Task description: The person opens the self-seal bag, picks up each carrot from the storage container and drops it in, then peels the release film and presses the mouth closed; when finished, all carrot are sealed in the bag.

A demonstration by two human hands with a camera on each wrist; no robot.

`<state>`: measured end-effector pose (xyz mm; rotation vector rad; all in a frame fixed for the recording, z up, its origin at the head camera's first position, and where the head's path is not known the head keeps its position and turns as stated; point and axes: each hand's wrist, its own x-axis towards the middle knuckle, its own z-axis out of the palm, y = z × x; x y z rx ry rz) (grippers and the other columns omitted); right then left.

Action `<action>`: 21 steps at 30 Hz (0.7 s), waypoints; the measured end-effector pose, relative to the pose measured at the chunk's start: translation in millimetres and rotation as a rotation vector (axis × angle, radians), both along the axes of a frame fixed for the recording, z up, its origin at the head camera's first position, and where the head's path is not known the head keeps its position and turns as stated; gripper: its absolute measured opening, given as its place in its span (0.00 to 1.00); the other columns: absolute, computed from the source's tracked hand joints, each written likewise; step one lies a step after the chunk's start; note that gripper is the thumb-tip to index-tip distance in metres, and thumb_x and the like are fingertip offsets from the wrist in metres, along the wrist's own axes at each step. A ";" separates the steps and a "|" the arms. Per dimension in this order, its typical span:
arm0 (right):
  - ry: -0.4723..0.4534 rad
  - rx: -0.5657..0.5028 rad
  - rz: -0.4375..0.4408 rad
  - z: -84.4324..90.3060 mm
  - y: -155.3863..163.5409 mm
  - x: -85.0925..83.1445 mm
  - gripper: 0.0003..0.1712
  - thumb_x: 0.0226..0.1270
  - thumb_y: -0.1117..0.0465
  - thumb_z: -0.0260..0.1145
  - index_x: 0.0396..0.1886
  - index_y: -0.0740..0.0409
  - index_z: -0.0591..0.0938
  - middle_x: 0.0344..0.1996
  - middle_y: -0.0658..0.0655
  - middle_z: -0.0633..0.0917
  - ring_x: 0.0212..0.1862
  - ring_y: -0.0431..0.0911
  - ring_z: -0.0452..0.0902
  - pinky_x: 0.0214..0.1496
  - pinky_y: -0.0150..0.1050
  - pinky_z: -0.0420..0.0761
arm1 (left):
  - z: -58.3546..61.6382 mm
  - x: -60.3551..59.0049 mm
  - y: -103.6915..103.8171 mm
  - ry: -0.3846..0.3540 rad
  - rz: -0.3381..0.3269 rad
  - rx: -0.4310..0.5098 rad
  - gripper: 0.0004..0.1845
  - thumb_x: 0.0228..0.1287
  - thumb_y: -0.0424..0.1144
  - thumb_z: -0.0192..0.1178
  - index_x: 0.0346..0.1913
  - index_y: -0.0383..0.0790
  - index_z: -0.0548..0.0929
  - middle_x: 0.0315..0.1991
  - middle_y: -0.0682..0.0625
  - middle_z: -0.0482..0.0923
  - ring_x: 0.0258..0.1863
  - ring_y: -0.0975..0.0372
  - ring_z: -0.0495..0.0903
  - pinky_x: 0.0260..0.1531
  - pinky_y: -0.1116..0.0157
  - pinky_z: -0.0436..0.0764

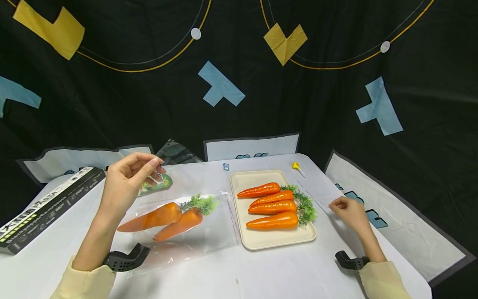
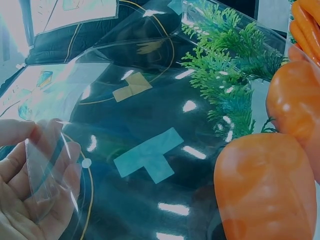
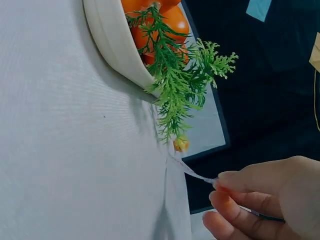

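Observation:
My left hand pinches the edge of a clear plastic bag between thumb and fingers; in the left wrist view the film lies over the fingertips. Two orange carrots with green leafy tops show through the bag. To the right, a cream tray bears several carrots, their leaves over its right rim. Beyond that rim, my right hand pinches the end of a thin, translucent strip running towards the tray; its far end is hard to make out.
A long black-and-white box lies at the left. Behind my left hand is a green printed packet. A small blue-and-white packet and a yellow lollipop-like thing on a white stick lie near the back edge of the white table.

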<state>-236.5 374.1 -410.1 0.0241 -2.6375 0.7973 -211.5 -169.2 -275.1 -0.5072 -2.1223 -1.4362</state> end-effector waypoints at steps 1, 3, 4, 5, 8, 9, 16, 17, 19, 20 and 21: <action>-0.002 -0.004 0.006 -0.3 0.0 0.5 0.07 0.63 0.63 0.67 0.32 0.65 0.85 0.25 0.58 0.85 0.28 0.47 0.79 0.28 0.40 0.76 | 0.1 0.1 0.0 0.000 -0.001 0.000 0.11 0.69 0.38 0.59 0.46 0.32 0.81 0.34 0.56 0.84 0.28 0.62 0.82 0.30 0.71 0.81; -0.005 -0.009 0.012 -0.5 -0.1 1.5 0.07 0.63 0.63 0.67 0.33 0.65 0.85 0.25 0.57 0.85 0.26 0.45 0.79 0.27 0.39 0.75 | 0.1 0.3 -0.1 0.000 -0.004 -0.001 0.11 0.69 0.38 0.59 0.46 0.32 0.81 0.33 0.56 0.84 0.28 0.62 0.82 0.29 0.71 0.81; -0.006 -0.013 0.013 -0.4 -0.4 1.9 0.07 0.63 0.63 0.67 0.34 0.65 0.86 0.25 0.56 0.86 0.26 0.45 0.79 0.27 0.38 0.75 | 0.1 0.5 -0.3 0.001 -0.005 -0.001 0.11 0.69 0.38 0.58 0.46 0.32 0.81 0.33 0.56 0.84 0.28 0.62 0.82 0.29 0.71 0.82; -0.009 -0.015 0.014 -0.2 -0.7 2.4 0.07 0.63 0.63 0.68 0.34 0.65 0.86 0.25 0.56 0.86 0.26 0.44 0.80 0.27 0.38 0.75 | 0.0 0.6 -0.5 0.002 -0.004 -0.002 0.11 0.69 0.37 0.58 0.46 0.32 0.81 0.33 0.56 0.84 0.28 0.62 0.82 0.29 0.71 0.82; -0.029 -0.019 0.019 0.5 -1.4 3.2 0.07 0.64 0.63 0.68 0.36 0.64 0.86 0.26 0.56 0.86 0.27 0.44 0.81 0.27 0.37 0.75 | -0.6 1.1 -1.2 0.004 -0.003 0.002 0.11 0.69 0.37 0.58 0.45 0.32 0.81 0.33 0.56 0.84 0.28 0.62 0.82 0.29 0.71 0.81; -0.039 -0.021 0.021 1.0 -1.5 3.6 0.07 0.64 0.63 0.67 0.37 0.64 0.86 0.26 0.56 0.86 0.28 0.44 0.81 0.28 0.37 0.76 | -0.8 1.0 -1.3 0.004 -0.004 0.003 0.11 0.69 0.37 0.58 0.45 0.32 0.81 0.33 0.56 0.84 0.28 0.62 0.81 0.29 0.71 0.81; -0.079 0.004 0.061 8.3 -2.6 10.3 0.08 0.62 0.67 0.67 0.41 0.64 0.86 0.34 0.62 0.87 0.36 0.53 0.84 0.35 0.45 0.80 | -0.5 -2.7 1.3 0.001 -0.034 0.015 0.11 0.69 0.38 0.59 0.45 0.32 0.81 0.33 0.54 0.84 0.27 0.61 0.81 0.29 0.70 0.82; -0.080 0.013 0.064 9.8 -2.9 11.5 0.09 0.61 0.68 0.66 0.41 0.64 0.86 0.36 0.63 0.86 0.37 0.55 0.84 0.36 0.46 0.80 | -0.1 -3.1 1.8 0.003 -0.036 0.014 0.11 0.69 0.38 0.59 0.45 0.32 0.82 0.33 0.53 0.84 0.27 0.61 0.81 0.29 0.70 0.82; -0.080 0.034 0.061 12.7 -3.9 13.8 0.10 0.60 0.68 0.67 0.42 0.62 0.86 0.38 0.66 0.86 0.39 0.58 0.83 0.35 0.47 0.79 | 1.3 -4.0 2.6 0.007 -0.036 0.013 0.11 0.69 0.38 0.59 0.45 0.33 0.82 0.32 0.53 0.84 0.27 0.60 0.81 0.29 0.69 0.82; -0.075 0.043 0.057 14.1 -4.7 14.8 0.10 0.60 0.67 0.67 0.42 0.61 0.86 0.39 0.67 0.85 0.39 0.58 0.83 0.34 0.47 0.79 | 2.4 -4.3 3.0 0.009 -0.032 0.008 0.11 0.69 0.38 0.59 0.45 0.33 0.82 0.32 0.53 0.84 0.27 0.60 0.81 0.29 0.69 0.82; -0.068 0.049 0.053 15.5 -5.7 15.7 0.10 0.60 0.67 0.67 0.42 0.61 0.86 0.39 0.68 0.85 0.39 0.59 0.82 0.33 0.46 0.78 | 3.7 -4.6 3.5 0.011 -0.029 0.006 0.11 0.69 0.39 0.59 0.45 0.33 0.82 0.32 0.53 0.84 0.27 0.60 0.81 0.29 0.69 0.82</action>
